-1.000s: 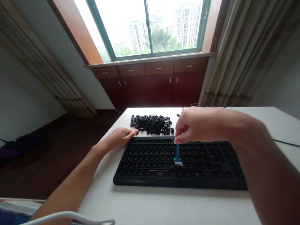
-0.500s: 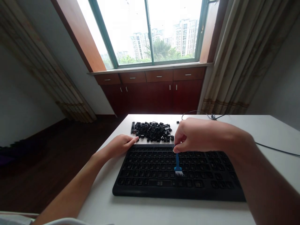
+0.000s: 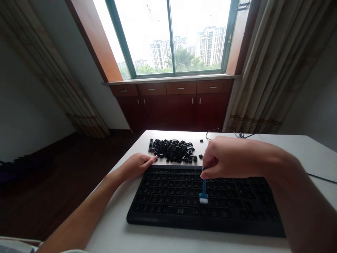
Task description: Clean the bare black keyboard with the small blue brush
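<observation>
Single head cam, looking from the near side of the bench [image 3: 110, 225], facing forward and tilted down. Keyboard [image 3: 179, 192] sits close, low in frame; cabinet [image 3: 168, 110] and window [image 3: 147, 31] are well back on the far side. Wide coverage, left curtain [image 3: 46, 66] to right curtain [image 3: 265, 70].

Smooth plastic forms the brush handle [image 3: 204, 186] below the right hand [image 3: 219, 157], tipped with bristles [image 3: 203, 201] that look synthetic; the keyboard [image 3: 168, 220] under it is matt plastic. Just beyond the left hand [image 3: 138, 165], plastic keycaps [image 3: 173, 149] show glossy glints. The tabletop [image 3: 147, 239] around both hands is smooth, faintly glossy.
</observation>
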Demonstrator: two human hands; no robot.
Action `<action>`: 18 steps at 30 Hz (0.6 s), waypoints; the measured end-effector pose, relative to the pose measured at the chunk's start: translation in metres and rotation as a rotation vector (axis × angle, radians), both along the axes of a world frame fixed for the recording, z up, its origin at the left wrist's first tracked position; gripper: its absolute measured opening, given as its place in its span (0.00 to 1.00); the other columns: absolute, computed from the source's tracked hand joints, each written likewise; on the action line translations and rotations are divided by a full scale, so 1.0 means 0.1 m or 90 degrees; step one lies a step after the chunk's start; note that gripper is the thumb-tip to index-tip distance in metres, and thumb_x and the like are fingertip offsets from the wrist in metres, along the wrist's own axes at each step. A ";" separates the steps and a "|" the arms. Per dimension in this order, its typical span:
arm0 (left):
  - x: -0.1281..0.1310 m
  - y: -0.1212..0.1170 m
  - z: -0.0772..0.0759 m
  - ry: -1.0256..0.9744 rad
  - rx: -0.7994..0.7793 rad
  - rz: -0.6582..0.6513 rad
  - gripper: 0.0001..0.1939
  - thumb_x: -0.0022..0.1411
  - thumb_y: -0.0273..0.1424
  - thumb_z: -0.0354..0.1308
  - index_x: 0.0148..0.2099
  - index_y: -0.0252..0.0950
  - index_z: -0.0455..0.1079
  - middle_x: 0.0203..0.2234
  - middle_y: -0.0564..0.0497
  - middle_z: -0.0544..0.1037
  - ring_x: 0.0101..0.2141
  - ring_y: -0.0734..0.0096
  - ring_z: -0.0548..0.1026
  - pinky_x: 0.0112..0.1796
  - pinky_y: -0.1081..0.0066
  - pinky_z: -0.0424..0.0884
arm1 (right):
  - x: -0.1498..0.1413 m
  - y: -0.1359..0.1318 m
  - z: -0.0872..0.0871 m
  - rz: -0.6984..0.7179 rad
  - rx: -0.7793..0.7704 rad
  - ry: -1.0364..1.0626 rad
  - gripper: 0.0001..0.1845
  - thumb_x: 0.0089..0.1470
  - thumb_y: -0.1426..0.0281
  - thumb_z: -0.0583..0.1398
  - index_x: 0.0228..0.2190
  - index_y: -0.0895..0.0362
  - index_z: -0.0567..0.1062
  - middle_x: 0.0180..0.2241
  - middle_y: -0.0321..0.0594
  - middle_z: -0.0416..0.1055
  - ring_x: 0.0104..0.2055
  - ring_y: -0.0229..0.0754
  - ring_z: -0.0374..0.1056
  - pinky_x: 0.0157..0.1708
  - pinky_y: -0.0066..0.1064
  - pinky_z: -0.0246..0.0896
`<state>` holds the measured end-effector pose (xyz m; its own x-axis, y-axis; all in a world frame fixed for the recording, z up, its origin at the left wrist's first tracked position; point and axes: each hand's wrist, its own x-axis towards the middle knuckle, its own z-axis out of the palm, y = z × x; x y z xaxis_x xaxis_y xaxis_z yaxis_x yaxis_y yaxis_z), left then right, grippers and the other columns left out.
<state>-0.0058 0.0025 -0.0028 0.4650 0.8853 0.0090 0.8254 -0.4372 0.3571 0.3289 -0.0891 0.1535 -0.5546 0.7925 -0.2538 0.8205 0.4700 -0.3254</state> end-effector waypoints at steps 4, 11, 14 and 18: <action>0.00 0.00 -0.01 -0.023 0.006 -0.017 0.26 0.67 0.46 0.43 0.23 0.34 0.48 0.18 0.56 0.50 0.22 0.79 0.50 0.27 0.73 0.49 | -0.03 0.01 0.00 -0.007 0.038 -0.022 0.14 0.47 0.61 0.59 0.17 0.56 0.70 0.16 0.30 0.62 0.18 0.30 0.51 0.17 0.26 0.42; -0.01 0.02 -0.07 -0.070 0.022 -0.036 0.25 0.68 0.44 0.44 0.23 0.35 0.46 0.19 0.56 0.49 0.22 0.79 0.49 0.27 0.73 0.49 | -0.01 -0.02 0.02 0.013 0.041 0.029 0.14 0.49 0.59 0.59 0.21 0.56 0.75 0.19 0.31 0.67 0.20 0.30 0.54 0.20 0.26 0.44; -0.01 0.03 -0.09 -0.072 0.033 -0.032 0.25 0.68 0.44 0.45 0.23 0.35 0.47 0.19 0.57 0.49 0.22 0.79 0.50 0.27 0.73 0.50 | -0.03 -0.02 0.02 0.018 0.027 0.010 0.13 0.47 0.61 0.60 0.20 0.56 0.74 0.18 0.30 0.66 0.19 0.30 0.53 0.19 0.26 0.43; -0.02 0.04 -0.10 -0.071 0.033 -0.034 0.25 0.68 0.44 0.45 0.23 0.35 0.46 0.19 0.57 0.49 0.22 0.79 0.50 0.27 0.74 0.50 | -0.04 -0.01 0.01 -0.001 0.095 0.013 0.10 0.47 0.63 0.60 0.21 0.55 0.75 0.19 0.31 0.68 0.20 0.30 0.55 0.19 0.26 0.44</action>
<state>-0.0080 0.0068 -0.0129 0.5045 0.8567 0.1076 0.7574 -0.4989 0.4213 0.3250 -0.0902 0.1548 -0.5572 0.8214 -0.1216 0.8151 0.5131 -0.2689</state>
